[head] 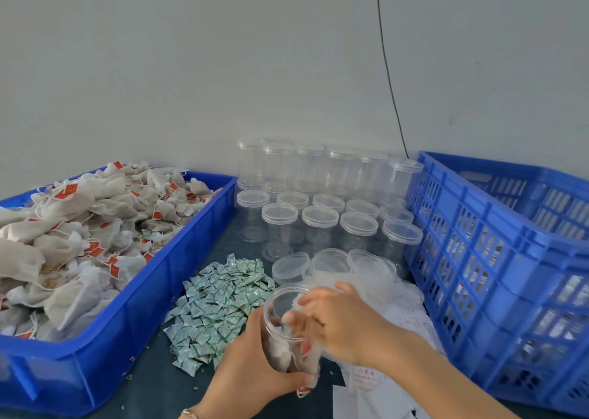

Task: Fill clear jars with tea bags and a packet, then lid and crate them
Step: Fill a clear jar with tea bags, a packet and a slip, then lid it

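Pale grey wall [191, 68] backs a dark work surface [153, 383], with a thin black cable [387, 68] hanging down the wall.

At the near centre I hold one open clear jar [288, 329], tilted, mouth up and toward the wall. My left hand [251, 367] wraps it from below and the left, fingers curled round its lower body, thumb on the near side; a bracelet [190, 414] shows at that wrist. My right hand [338, 323] comes in from the right with the forearm running to the lower right corner; its fingers are bent at the jar's rim, tips at the mouth. I cannot tell whether they pinch anything. Several tea bags [287, 355] lie inside the jar; one red tag hangs below it.

Just left of the jar, a heap of small green-and-white packets [220, 304] lies on the surface, too many to count. Behind the jar, three loose lids [331, 264] show plainly, with more blurred beside them. Further back, lidded empty jars [318, 218] stand in rows, roughly twenty, two tiers at the wall.

One shallow blue tray [178, 278] at left is piled with tea bags. One slatted blue crate [497, 259] stands at right. White printed sheets [373, 386] lie under my right forearm.
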The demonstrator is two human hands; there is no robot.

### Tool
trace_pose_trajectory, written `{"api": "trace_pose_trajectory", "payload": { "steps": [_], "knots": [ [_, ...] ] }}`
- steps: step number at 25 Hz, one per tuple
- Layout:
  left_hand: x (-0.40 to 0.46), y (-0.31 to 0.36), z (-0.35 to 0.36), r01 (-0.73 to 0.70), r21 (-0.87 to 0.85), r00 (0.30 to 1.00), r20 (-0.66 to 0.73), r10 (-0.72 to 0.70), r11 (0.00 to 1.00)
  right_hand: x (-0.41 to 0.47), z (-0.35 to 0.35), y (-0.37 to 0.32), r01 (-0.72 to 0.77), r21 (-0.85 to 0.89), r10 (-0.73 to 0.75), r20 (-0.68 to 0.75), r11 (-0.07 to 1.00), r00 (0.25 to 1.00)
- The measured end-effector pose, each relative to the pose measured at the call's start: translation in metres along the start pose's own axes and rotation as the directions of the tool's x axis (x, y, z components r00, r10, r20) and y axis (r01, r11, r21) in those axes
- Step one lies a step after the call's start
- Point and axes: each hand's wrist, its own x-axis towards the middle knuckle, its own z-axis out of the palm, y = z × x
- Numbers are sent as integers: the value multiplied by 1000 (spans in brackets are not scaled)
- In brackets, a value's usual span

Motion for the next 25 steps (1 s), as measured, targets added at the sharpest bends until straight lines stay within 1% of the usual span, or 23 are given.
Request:
{"api": "trace_pose_trajectory", "payload": {
  "steps": [1, 2, 4, 5, 6, 7, 8, 9, 10, 11, 12, 14, 16, 17, 19, 21, 23, 25],
  "knots": [
    [-1, -1, 1, -12, -6, 1000, -9, 12, 1000, -2, 6, 1, -11, -12, 12, 60, 1000, 998],
    [-2, -1, 3, -21, -5, 1000, -14, 21, 1000, -4, 10, 2, -28, -18, 29, 87, 999, 996],
    [-3, -1, 5, -8, -7, 1000, -20, 8, 1000, -3, 13, 1, -32, -30, 35, 105, 999, 994],
    [-3, -3, 6, 9, -8, 1000, -24, -9, 1000, 0, 11, 0, -56, 16, 54, 97, 998, 994],
    [-2, -4, 6, 23, -18, 999, -32, -24, 1000, 2, 7, -1, -71, 118, 67, 44, 990, 997],
    [-1, -6, 7, 29, -39, 999, -38, -30, 999, 2, 2, -1, -77, 272, 99, -65, 959, 993],
    [0, -9, 8, 25, -59, 999, -43, -28, 998, 1, -2, 1, -65, 425, 169, -212, 903, 963],
    [1, -11, 9, 17, -73, 999, -51, -21, 997, -1, -4, 5, -34, 517, 251, -356, 855, 900],
    [1, -13, 11, 8, -92, 998, -57, -13, 996, -4, -5, 11, -25, 530, 309, -455, 848, 835],
    [1, -15, 14, 2, -120, 998, -63, -10, 993, -10, -4, 16, -64, 504, 347, -490, 861, 800],
    [1, -17, 17, -1, -145, 997, -73, -10, 989, -18, -1, 22, -125, 474, 375, -481, 872, 793],
    [1, -21, 23, -16, -161, 995, -103, 0, 987, -38, 11, 39, -299, 405, 459, -390, 864, 798],
    [2, -24, 29, -42, -157, 991, -129, 21, 987, -58, 30, 55, -458, 270, 526, -301, 847, 796],
    [3, -24, 31, -54, -150, 989, -146, 32, 987, -67, 40, 60, -508, 186, 541, -261, 841, 800],
    [5, -26, 34, -71, -140, 983, -179, 46, 988, -76, 57, 62, -569, 43, 565, -202, 821, 800],
    [6, -27, 35, -68, -143, 984, -176, 42, 987, -77, 69, 64, -591, -65, 570, -196, 804, 798],
    [6, -27, 34, -62, -146, 986, -164, 38, 987, -73, 72, 65, -598, -108, 574, -192, 794, 796],
    [6, -26, 34, -53, -138, 985, -168, 30, 989, -70, 72, 65, -598, -88, 579, -170, 797, 797]
  ]
}}
